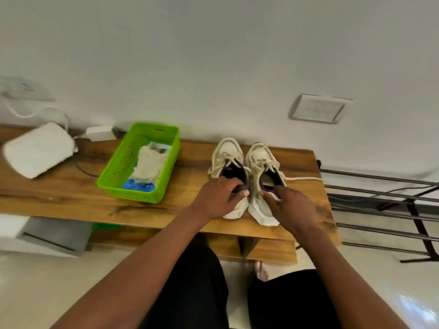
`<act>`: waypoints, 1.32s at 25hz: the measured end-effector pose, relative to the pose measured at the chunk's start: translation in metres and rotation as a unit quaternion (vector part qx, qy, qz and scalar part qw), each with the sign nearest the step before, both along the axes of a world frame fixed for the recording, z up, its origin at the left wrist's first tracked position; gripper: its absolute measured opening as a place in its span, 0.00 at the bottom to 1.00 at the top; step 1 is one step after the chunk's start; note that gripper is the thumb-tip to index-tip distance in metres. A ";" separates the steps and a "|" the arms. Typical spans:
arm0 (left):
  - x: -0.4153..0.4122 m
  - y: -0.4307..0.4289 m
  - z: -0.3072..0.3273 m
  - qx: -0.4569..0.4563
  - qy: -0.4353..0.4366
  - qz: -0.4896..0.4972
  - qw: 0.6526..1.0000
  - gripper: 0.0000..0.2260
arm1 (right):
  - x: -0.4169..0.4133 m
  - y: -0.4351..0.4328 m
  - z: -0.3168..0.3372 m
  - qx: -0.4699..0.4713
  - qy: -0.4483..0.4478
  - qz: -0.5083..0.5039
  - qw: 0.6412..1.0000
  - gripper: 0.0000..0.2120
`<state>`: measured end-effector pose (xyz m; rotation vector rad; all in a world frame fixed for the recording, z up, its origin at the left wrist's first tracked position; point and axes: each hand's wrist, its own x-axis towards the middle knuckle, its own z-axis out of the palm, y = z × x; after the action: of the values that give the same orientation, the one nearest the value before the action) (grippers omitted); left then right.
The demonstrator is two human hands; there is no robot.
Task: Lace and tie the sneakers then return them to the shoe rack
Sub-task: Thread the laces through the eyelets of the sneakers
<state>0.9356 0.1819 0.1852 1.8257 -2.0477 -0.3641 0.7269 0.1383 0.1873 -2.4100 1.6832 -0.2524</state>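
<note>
Two cream-white sneakers with dark linings stand side by side on the wooden table (71, 193), toes toward the wall. My left hand (219, 198) grips the heel collar of the left sneaker (228, 153), fingers hooked into its opening. My right hand (285, 205) grips the heel collar of the right sneaker (261, 157) the same way. A loose lace (306, 178) trails from the right sneaker toward the table's right edge. The metal shoe rack (384, 195) stands just right of the table, its bars bare.
A green plastic basket (123, 162) with cloth and packets sits left of the sneakers. A white pouch (38, 150) and a charger with cable lie at the table's far left. A wall switch plate (318, 109) is above. My legs are below the table edge.
</note>
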 end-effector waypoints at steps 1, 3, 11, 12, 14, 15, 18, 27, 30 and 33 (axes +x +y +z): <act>0.005 0.011 0.005 0.003 0.033 0.001 0.999 0.17 | 0.000 0.009 0.012 0.030 0.056 -0.042 0.997 0.22; 0.028 0.032 0.020 -0.022 0.060 0.008 0.998 0.13 | 0.013 0.023 0.043 -0.005 0.118 -0.114 0.986 0.20; 0.223 0.015 0.003 0.006 0.118 0.389 0.914 0.05 | 0.255 -0.017 0.039 0.068 -0.203 0.256 0.943 0.10; 0.240 0.014 -0.003 0.013 0.117 0.419 0.900 0.06 | 0.279 -0.028 0.032 0.094 -0.184 0.269 0.941 0.11; 0.258 0.012 -0.014 0.033 0.093 0.431 0.897 0.13 | 0.307 -0.044 0.021 0.124 -0.149 0.271 0.943 0.14; 0.259 0.013 -0.018 0.056 0.077 0.428 0.899 0.16 | 0.315 -0.048 0.018 0.130 -0.137 0.271 0.944 0.14; 0.256 0.012 -0.027 0.127 0.036 0.416 0.900 0.12 | 0.338 -0.050 0.010 0.122 -0.081 0.289 0.946 0.14; 0.261 0.017 -0.007 0.015 0.085 0.417 0.905 0.12 | 0.363 -0.048 0.008 0.199 -0.095 0.248 0.944 0.20; 0.264 0.013 -0.001 0.049 0.155 0.413 0.896 0.19 | 0.354 -0.046 0.017 0.244 -0.117 0.272 0.923 0.25; 0.262 0.007 0.002 0.067 0.346 0.416 0.838 0.28 | 0.358 -0.038 0.018 0.202 -0.101 0.275 0.935 0.15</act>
<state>1.1972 0.1891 0.1873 2.0417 -0.6690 -0.7618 1.0851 0.1003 0.2053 -2.3176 0.8220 -0.0550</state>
